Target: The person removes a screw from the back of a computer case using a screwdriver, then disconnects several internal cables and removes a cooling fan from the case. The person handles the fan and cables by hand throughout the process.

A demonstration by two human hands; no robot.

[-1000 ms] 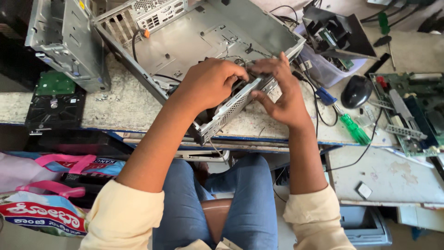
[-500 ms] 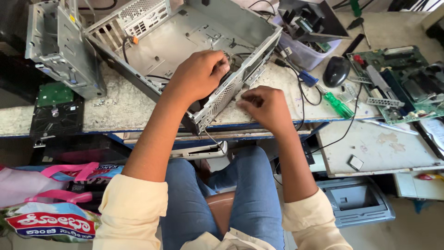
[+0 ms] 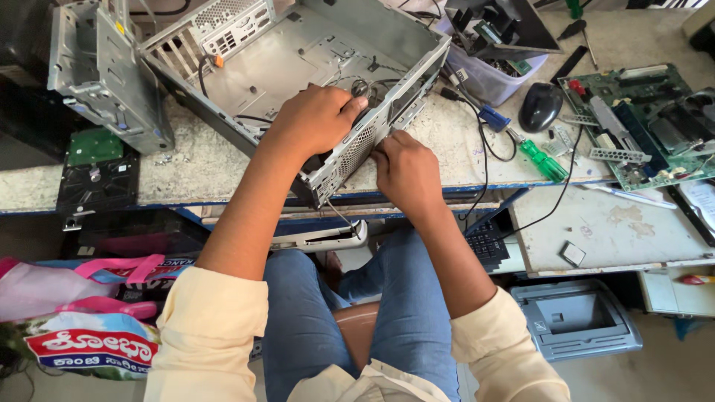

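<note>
Sheet-metal edges are the likely trouble here: the open computer case [image 3: 298,74] lies tipped on the counter [image 3: 186,175] with its perforated front panel [image 3: 354,152] hanging past the counter's rim, so a slip could, I judge, cut skin or let the case slide off the counter toward the lap. Loose black cables [image 3: 357,85] inside could also snag. The left hand [image 3: 316,119] reaches over the front wall into the case, fingers curled down onto the panel's top edge, gripping it. The right hand [image 3: 406,167] presses against the outer face of the panel, fingers bent and pinched at its edge; whether they hold any small part I cannot tell. A green screwdriver [image 3: 542,158] lies well apart to the right.
</note>
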